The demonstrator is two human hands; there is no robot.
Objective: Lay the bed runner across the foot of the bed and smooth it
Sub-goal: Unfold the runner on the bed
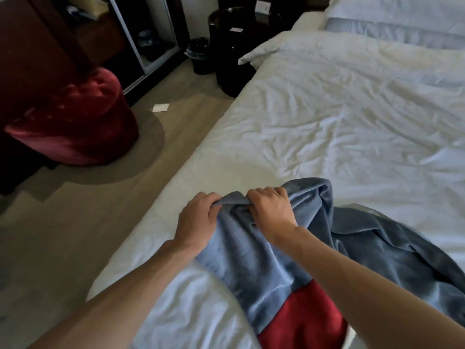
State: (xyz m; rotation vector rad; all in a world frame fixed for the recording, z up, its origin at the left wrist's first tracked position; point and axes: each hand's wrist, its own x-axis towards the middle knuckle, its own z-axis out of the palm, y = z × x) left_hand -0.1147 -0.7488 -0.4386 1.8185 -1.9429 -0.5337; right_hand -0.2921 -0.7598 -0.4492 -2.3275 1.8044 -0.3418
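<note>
Bed runner [264, 263] bunched on bed [327, 117], gripped by both hands [234, 215]

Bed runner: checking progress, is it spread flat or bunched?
Bunched: the bed runner lies crumpled on the bed, left hand and right hand gripping its gathered edge.

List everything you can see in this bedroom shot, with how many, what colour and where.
bed runner: one, blue-grey with a red section, bunched at the near end of the bed
duvet: one, white, wrinkled, covering the bed
pillow: at least one, white, far right at the bed's head
seat: one, red, on the floor at left
bedside table: one, dark, beside the bed's far corner
waste bin: one, black, on the floor by the bedside table
paper slip: one, white, on the floor near the seat
left hand: one, gripping the runner's bunched edge
right hand: one, gripping the same edge
</note>
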